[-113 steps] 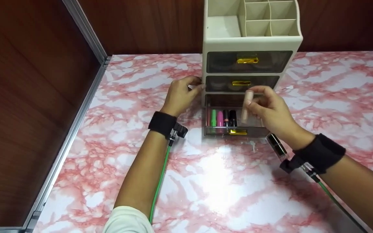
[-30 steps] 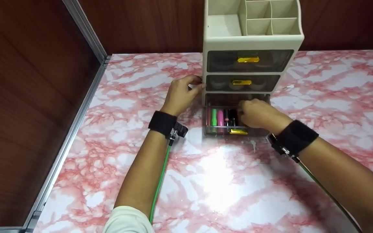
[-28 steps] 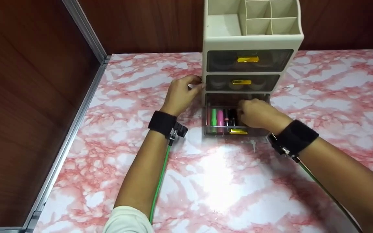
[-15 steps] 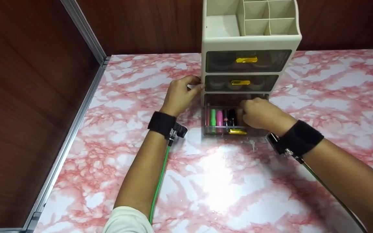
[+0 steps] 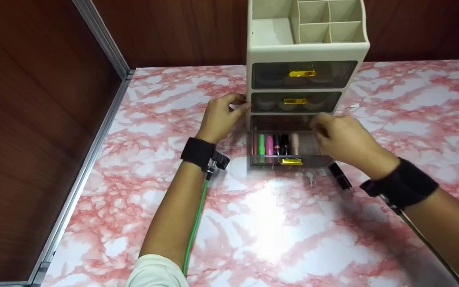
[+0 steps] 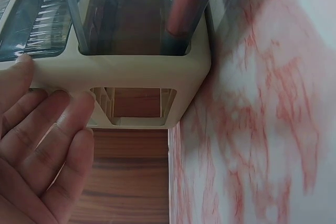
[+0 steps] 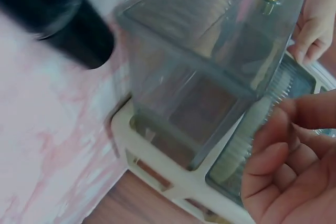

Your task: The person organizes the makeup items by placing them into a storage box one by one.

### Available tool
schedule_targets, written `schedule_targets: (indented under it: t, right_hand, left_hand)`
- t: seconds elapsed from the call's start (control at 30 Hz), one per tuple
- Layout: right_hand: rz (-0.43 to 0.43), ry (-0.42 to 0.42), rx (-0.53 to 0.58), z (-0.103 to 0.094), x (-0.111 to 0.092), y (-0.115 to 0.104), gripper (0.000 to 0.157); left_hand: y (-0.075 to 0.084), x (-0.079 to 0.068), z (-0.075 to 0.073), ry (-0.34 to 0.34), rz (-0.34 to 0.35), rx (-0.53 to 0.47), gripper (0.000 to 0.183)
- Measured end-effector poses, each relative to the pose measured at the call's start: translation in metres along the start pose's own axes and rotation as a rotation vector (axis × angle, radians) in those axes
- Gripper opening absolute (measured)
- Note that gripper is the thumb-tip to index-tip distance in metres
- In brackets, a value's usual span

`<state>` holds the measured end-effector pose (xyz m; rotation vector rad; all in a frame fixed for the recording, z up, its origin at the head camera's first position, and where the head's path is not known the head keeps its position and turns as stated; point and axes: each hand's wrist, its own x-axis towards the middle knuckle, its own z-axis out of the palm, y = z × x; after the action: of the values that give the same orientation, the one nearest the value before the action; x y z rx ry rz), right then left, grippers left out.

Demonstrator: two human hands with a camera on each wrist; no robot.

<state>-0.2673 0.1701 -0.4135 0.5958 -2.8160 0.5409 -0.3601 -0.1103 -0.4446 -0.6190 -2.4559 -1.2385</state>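
Observation:
My left hand (image 5: 219, 117) touches the left side of a cream cosmetics organizer (image 5: 309, 52); its thumb lies at the front frame in the left wrist view, the fingers fairly straight. The bottom drawer (image 5: 317, 161) is pulled out. Inside, side by side, lie a dark red tube, a green tube (image 5: 261, 144), a pink tube (image 5: 269, 145), two black lipsticks (image 5: 285, 144) and a beige lipstick tube (image 5: 295, 144). Over the drawer's right side hovers my right hand (image 5: 349, 141), fingers loosely curled around nothing. A black lipstick tube (image 5: 340, 177) lies on the table below that hand.
Two upper drawers (image 5: 269, 75) with gold handles are closed, round items showing dimly behind their fronts. Divided compartments (image 5: 313, 34) top the organizer. Brown panels (image 5: 185, 32) wall the back and left of the pink marbled table (image 5: 229, 223).
The right hand lowered the beige lipstick tube into the drawer, let it go beside the black ones, then lifted up and right. The left hand stayed at the organizer's side.

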Motion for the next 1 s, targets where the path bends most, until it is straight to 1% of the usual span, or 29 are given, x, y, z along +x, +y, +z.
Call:
schedule_targets:
  t: [0.1, 0.23, 0.37, 0.5, 0.63, 0.83, 1.0]
  right_hand:
    - [0.02, 0.009, -0.008, -0.004, -0.01, 0.003, 0.005]
    - [0.044, -0.011, -0.013, -0.006, -0.024, 0.007, 0.006]
    - [0.036, -0.01, -0.014, -0.006, -0.033, 0.01, 0.009]
    - [0.018, -0.01, -0.021, -0.006, -0.038, 0.01, 0.012]
    - [0.018, -0.014, -0.026, -0.007, -0.041, 0.009, 0.012]
    - [0.068, -0.017, -0.062, -0.007, -0.047, 0.011, 0.009]
    - [0.103, -0.038, -0.075, -0.003, -0.053, 0.016, 0.013]
  left_hand:
    - [0.0, 0.0, 0.0, 0.002, 0.004, -0.003, 0.022]
    - [0.001, 0.001, 0.0, 0.001, 0.005, 0.001, 0.022]
    - [0.001, 0.0, -0.001, -0.003, -0.007, 0.0, 0.022]
    - [0.0, -0.001, -0.002, -0.006, -0.011, -0.006, 0.023]
    - [-0.002, -0.001, -0.001, -0.009, -0.014, -0.003, 0.022]
    - [-0.002, -0.001, 0.0, -0.004, -0.01, -0.002, 0.021]
    - [-0.001, -0.001, 0.0, -0.007, -0.015, 0.001, 0.02]
